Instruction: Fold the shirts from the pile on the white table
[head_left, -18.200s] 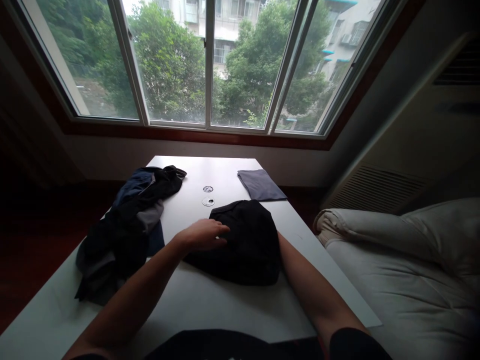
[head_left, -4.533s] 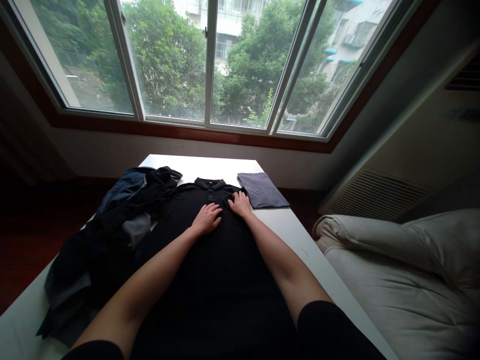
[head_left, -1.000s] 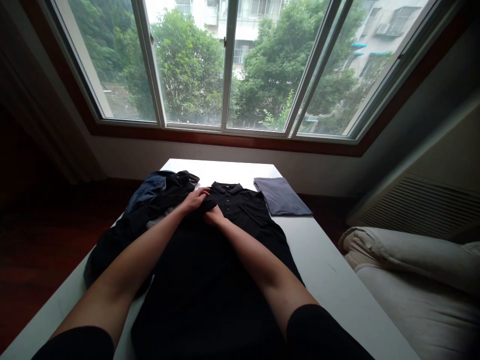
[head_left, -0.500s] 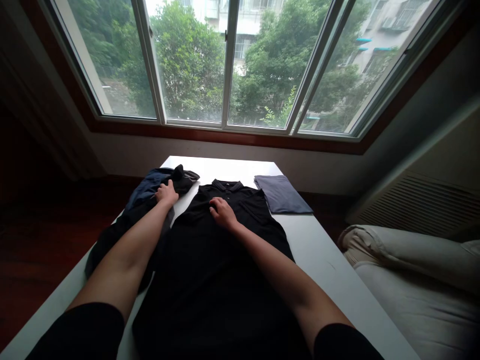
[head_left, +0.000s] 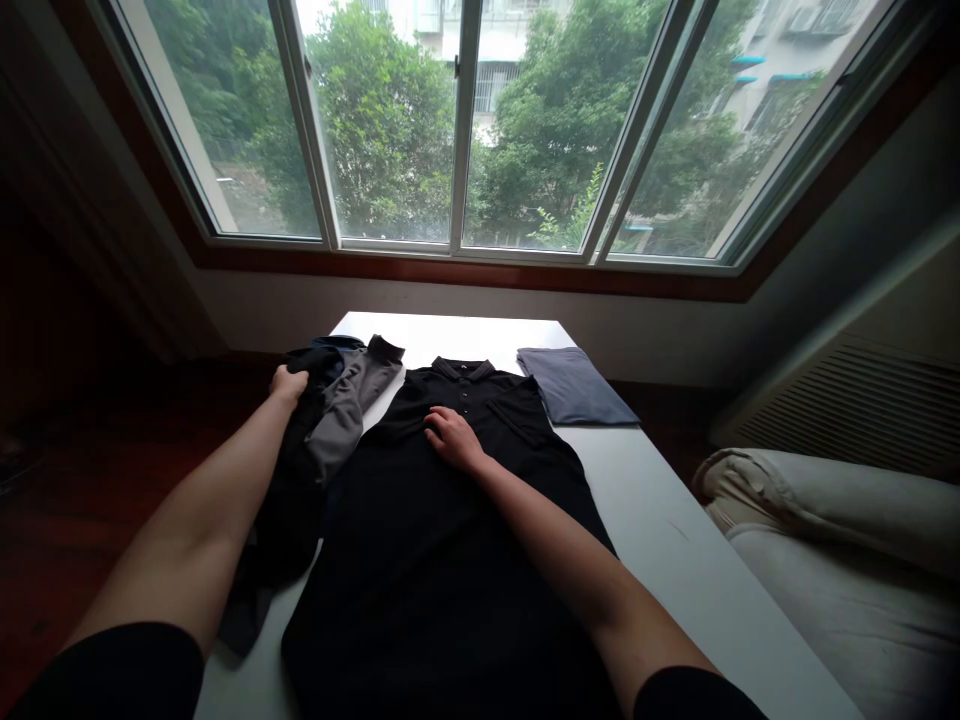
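Observation:
A black polo shirt (head_left: 420, 540) lies spread on the white table (head_left: 675, 520), its collar toward the window and one sleeve folded in on the right. On its chest, left of the buttons, rests my right hand (head_left: 454, 438), fingers stretched out and holding nothing. At the table's left edge my left hand (head_left: 289, 384) is closed on dark cloth of the clothes pile (head_left: 289, 500). This pile is a loose heap of black, grey and navy garments; a grey piece with a black cuff (head_left: 356, 400) shows on top.
A folded grey-blue garment (head_left: 577, 388) lies at the table's far right corner. Beyond the table's far edge are a wall and a wide window (head_left: 457, 130). To the right stands a pale padded seat (head_left: 840, 510); dark red floor (head_left: 97, 500) shows at left.
My left hand has moved left, drawing dark cloth with it, and the grey garment is now uncovered. My right hand stays on the shirt. The view has shifted slightly.

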